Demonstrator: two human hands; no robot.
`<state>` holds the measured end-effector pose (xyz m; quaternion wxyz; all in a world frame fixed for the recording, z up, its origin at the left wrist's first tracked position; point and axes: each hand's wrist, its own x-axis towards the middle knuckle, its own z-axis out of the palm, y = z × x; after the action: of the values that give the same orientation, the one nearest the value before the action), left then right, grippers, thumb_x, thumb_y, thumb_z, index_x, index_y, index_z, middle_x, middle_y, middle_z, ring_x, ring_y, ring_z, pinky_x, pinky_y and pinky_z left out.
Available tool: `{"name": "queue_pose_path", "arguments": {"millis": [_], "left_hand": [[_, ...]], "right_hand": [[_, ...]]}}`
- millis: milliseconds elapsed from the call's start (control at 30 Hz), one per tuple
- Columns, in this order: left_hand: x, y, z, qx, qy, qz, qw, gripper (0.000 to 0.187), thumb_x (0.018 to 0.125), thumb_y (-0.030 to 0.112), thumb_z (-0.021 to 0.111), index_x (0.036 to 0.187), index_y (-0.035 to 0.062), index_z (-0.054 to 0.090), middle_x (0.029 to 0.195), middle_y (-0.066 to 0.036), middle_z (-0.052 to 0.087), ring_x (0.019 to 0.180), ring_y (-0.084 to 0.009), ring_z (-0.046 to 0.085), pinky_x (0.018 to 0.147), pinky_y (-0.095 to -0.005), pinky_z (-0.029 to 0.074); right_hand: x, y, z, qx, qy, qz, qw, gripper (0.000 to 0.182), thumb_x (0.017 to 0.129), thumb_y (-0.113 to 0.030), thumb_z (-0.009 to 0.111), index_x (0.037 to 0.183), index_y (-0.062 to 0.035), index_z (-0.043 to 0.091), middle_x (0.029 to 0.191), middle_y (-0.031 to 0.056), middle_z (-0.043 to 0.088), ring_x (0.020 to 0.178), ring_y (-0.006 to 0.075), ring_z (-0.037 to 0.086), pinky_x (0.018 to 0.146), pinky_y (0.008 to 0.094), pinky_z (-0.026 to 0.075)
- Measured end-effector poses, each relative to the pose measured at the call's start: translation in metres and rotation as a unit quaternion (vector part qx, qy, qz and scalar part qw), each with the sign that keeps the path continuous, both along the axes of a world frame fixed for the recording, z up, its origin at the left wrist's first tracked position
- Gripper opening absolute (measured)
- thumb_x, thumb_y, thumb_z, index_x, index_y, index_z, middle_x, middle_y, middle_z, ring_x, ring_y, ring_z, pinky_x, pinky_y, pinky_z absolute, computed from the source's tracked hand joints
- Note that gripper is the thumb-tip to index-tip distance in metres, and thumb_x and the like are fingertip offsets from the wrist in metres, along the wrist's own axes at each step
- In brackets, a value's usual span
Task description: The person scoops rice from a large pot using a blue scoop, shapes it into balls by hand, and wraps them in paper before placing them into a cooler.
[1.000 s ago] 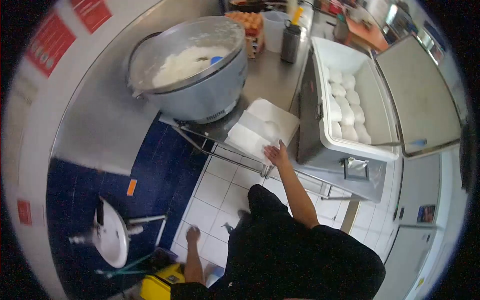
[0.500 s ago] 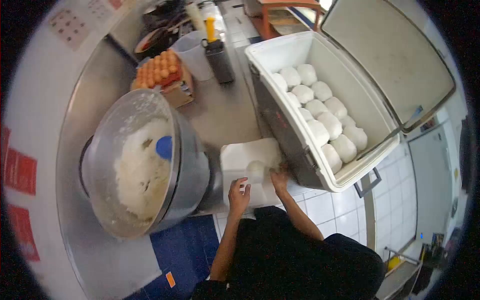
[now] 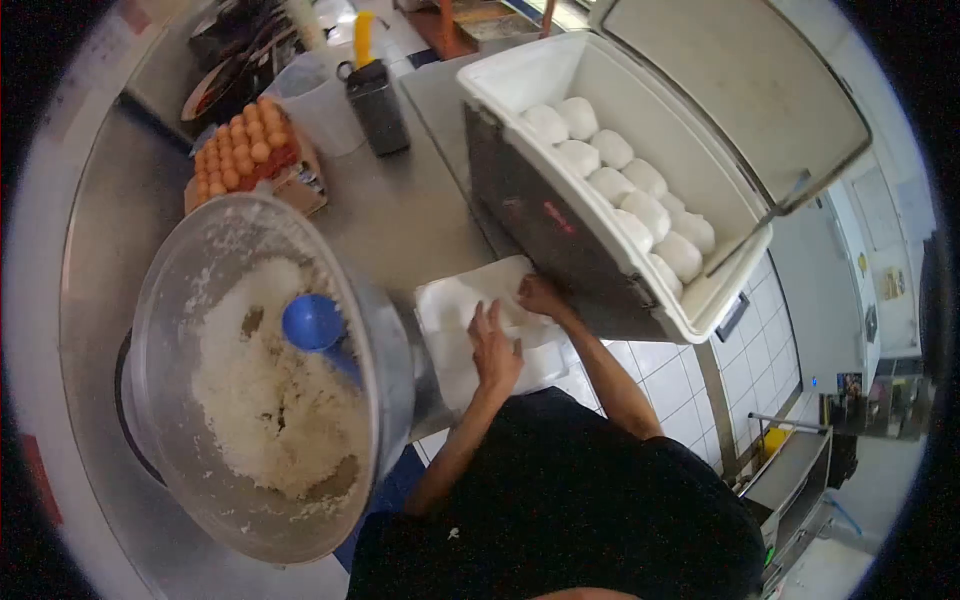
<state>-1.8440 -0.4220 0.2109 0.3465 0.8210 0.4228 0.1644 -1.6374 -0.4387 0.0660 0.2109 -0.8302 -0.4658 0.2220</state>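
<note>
**Currently, white sheets (image 3: pixel 446 345) are spread at the near edge of a steel counter (image 3: pixel 405 215)**

The left hand (image 3: pixel 495 352) is held over the middle of the sheets, open, with its fingers spread; whether the surface is touched cannot be told. By the right hand (image 3: pixel 542 297), the sheets' far right part is reached. Its fingers are bent inward, but whether anything is gripped by them cannot be made out. What lies between the two hands is too blurred to be named.

Along the near edge, to the left of the sheets, a large pot (image 3: pixel 393 385) is set. It is partly filled with rice (image 3: pixel 245 390), and a blue scoop (image 3: pixel 311 322) is laid in it. Farther along the counter, beyond the pot, brown eggs (image 3: pixel 240 150) are stacked on a tray, just beside a translucent bucket (image 3: pixel 325 115). Next to that, a dark container (image 3: pixel 378 110) with a yellow handle is stood upright.

On the right, just beside the sheets, a cooler (image 3: pixel 540 210) is placed with its lid (image 3: pixel 745 95) swung open. Rounded white bundles (image 3: pixel 645 213) are packed in rows inside it.
</note>
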Motion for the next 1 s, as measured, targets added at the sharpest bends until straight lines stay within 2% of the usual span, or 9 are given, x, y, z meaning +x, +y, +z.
{"name": "queue_pose_path", "arguments": {"millis": [100,233,333,467,600,633,733,800,1000], "left_hand": [[0.009,0.013,-0.012,0.000,0.010,-0.023,1.000,0.099,0.068,0.006,0.078,0.148,0.0131,0.020,0.149,-0.020,0.021,0.129,-0.0458,0.034,0.099,-0.0503,0.044],[0.011,0.014,-0.030,-0.040,-0.003,-0.024,0.999,0.096,0.071,0.005,0.076,0.149,0.0104,0.020,0.150,-0.023,0.021,0.132,-0.0472,0.030,0.107,-0.0507,0.036],[0.005,0.015,-0.024,-0.030,-0.080,0.011,0.996,0.093,0.072,0.007,0.075,0.148,0.0122,0.023,0.150,-0.021,0.023,0.134,-0.0449,0.030,0.108,-0.0528,0.034],[-0.014,0.053,-0.023,0.127,0.014,-0.037,0.991,0.080,0.073,0.004,0.069,0.144,0.0130,0.035,0.150,-0.017,0.025,0.135,-0.0408,0.031,0.111,-0.0568,0.026],[-0.018,0.071,-0.013,0.058,0.154,-0.091,0.982,0.044,0.068,-0.001,0.065,0.111,0.0091,0.063,0.121,-0.012,0.057,0.122,-0.0329,0.046,0.109,-0.0612,0.023],[-0.022,0.068,-0.042,0.097,0.088,-0.030,0.991,0.031,0.066,-0.005,0.063,0.094,0.0077,0.065,0.104,-0.009,0.062,0.110,-0.0301,0.054,0.102,-0.0559,0.035],[-0.054,0.039,-0.073,0.124,-0.097,-0.025,0.987,0.033,0.064,-0.008,0.061,0.094,0.0051,0.064,0.104,-0.011,0.060,0.102,-0.0315,0.057,0.093,-0.0483,0.045],[-0.074,0.013,-0.077,0.147,-0.073,-0.046,0.985,0.033,0.062,-0.009,0.060,0.093,0.0029,0.062,0.104,-0.012,0.059,0.101,-0.0313,0.057,0.090,-0.0415,0.048],[-0.091,-0.039,-0.107,0.122,-0.030,-0.043,0.991,0.035,0.072,-0.002,0.057,0.107,0.0019,0.062,0.115,-0.014,0.056,0.116,-0.0322,0.050,0.099,-0.0428,0.044]], "right_hand": [[-0.012,0.022,0.074,-0.292,-0.083,0.110,0.946,0.046,0.064,-0.017,0.069,0.106,0.0024,0.060,0.103,0.0249,0.064,0.091,0.0373,0.065,0.080,0.0442,0.052],[-0.002,0.042,0.061,-0.306,-0.095,0.169,0.932,0.041,0.068,-0.012,0.067,0.105,0.0018,0.060,0.103,0.0227,0.064,0.086,0.0357,0.065,0.077,0.0412,0.053],[0.009,0.048,0.020,0.257,-0.006,0.060,0.964,0.025,0.070,-0.005,0.063,0.093,0.0027,0.064,0.098,0.0216,0.064,0.083,0.0354,0.065,0.076,0.0406,0.054],[-0.025,0.024,0.087,0.000,0.043,0.099,0.994,0.009,0.072,-0.005,0.057,0.081,-0.0038,0.059,0.091,0.0173,0.059,0.090,0.0388,0.056,0.079,0.0449,0.047],[-0.064,-0.045,0.115,0.115,0.027,0.158,0.980,0.013,0.069,0.002,0.057,0.082,-0.0015,0.057,0.087,0.0185,0.055,0.090,0.0375,0.055,0.076,0.0448,0.045],[-0.070,-0.059,0.112,0.159,-0.012,0.127,0.979,0.017,0.065,0.004,0.059,0.081,-0.0013,0.056,0.085,0.0171,0.055,0.087,0.0367,0.055,0.077,0.0435,0.045],[-0.066,-0.090,0.073,0.123,0.015,0.097,0.988,0.022,0.065,0.006,0.059,0.085,-0.0018,0.058,0.091,0.0169,0.056,0.092,0.0374,0.055,0.080,0.0455,0.046],[-0.067,-0.097,0.054,0.224,-0.082,0.129,0.962,0.026,0.066,0.006,0.059,0.090,-0.0026,0.060,0.095,0.0169,0.059,0.095,0.0373,0.056,0.084,0.0453,0.047],[-0.056,-0.106,0.046,0.229,0.059,0.174,0.956,0.025,0.076,-0.001,0.061,0.101,0.0013,0.061,0.106,0.0208,0.062,0.106,0.0394,0.055,0.095,0.0465,0.044]]}}
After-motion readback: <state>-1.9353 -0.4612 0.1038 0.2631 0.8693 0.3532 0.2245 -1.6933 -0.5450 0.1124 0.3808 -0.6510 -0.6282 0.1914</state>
